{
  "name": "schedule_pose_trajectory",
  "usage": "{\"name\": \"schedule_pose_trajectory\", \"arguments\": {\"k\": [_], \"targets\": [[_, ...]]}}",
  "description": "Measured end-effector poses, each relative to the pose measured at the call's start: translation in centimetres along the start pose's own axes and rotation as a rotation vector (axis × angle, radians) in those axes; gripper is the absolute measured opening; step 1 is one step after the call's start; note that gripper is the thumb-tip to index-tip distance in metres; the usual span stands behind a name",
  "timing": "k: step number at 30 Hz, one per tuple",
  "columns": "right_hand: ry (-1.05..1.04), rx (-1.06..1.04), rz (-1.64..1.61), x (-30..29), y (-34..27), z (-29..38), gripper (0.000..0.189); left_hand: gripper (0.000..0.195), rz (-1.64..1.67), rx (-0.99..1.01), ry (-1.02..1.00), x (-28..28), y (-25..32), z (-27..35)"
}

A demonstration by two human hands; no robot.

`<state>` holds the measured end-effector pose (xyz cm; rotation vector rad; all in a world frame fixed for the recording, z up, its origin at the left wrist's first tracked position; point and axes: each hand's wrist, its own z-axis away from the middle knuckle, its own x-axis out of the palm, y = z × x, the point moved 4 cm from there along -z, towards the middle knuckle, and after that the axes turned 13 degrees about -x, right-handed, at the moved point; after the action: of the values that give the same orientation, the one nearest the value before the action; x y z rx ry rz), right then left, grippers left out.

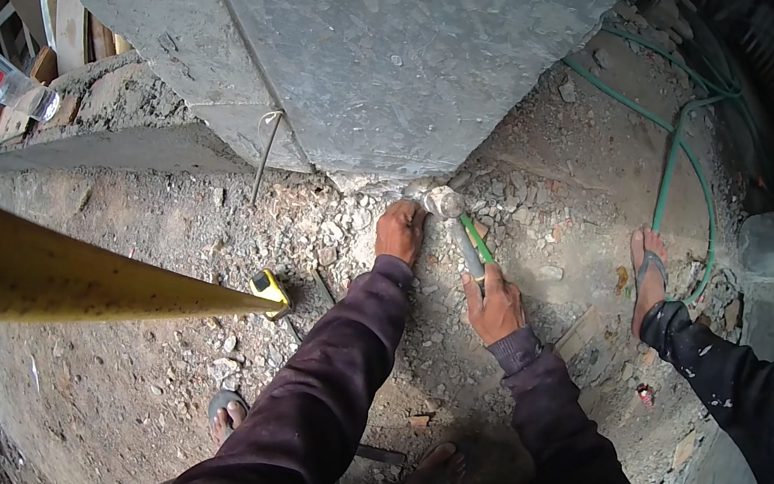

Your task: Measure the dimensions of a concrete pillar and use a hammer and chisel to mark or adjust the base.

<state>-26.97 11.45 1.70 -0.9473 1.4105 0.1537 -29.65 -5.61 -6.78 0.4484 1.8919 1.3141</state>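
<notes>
At the foot of the grey concrete block [388,44], my left hand [400,229] is closed around something at the broken lower edge; the hand hides most of it, and its kind cannot be told. My right hand [495,305] grips the end of a hammer [445,202] with a dusty pale head and a grey and green handle. The hammer's head lies just right of my left hand, close to the concrete edge. A yellow and black tape measure [270,292] rests on the rubble to the left of my left forearm.
A yellow pole [86,270] juts in from the left. A thin metal rod [265,158] stands against the block. Another person's sandalled foot [648,280] is at the right, beside a green hose [667,172]. Rubble [328,233] covers the ground. A plastic bottle [26,96] lies at upper left.
</notes>
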Motion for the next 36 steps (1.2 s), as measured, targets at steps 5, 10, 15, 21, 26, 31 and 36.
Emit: {"name": "schedule_pose_trajectory", "arguments": {"k": [5, 10, 15, 21, 26, 31, 36], "targets": [[-0.037, -0.039, 0.021, -0.9, -0.4, -0.2, 0.035, 0.009, -0.108, -0.095, -0.119, 0.8, -1.0, 0.1], [0.371, -0.612, -0.258, -5.7, -5.9, -1.0, 0.033, 0.009, 0.035, -0.060, -0.089, 0.0, -1.2, 0.1], [-0.177, 0.130, 0.058, 0.2, 0.1, -0.9, 0.035, 0.008, -0.112, -0.060, -0.120, 0.9, -1.3, 0.1], [0.068, 0.021, -0.093, -1.5, -1.7, 0.5, 0.025, 0.020, -0.006, -0.069, -0.055, 0.0, -0.4, 0.2], [0.136, -0.032, -0.034, -1.4, -0.8, 1.3, 0.026, 0.019, 0.068, -0.204, -0.076, -1.0, 0.3, 0.5], [0.018, 0.023, -0.031, -0.3, 0.3, -0.1, 0.036, 0.016, -0.084, -0.021, -0.017, 0.2, 0.1, 0.1], [-0.127, 0.038, 0.057, -0.9, 1.3, -1.1, 0.040, 0.018, -0.188, -0.063, -0.100, 0.7, -0.2, 0.1]]}}
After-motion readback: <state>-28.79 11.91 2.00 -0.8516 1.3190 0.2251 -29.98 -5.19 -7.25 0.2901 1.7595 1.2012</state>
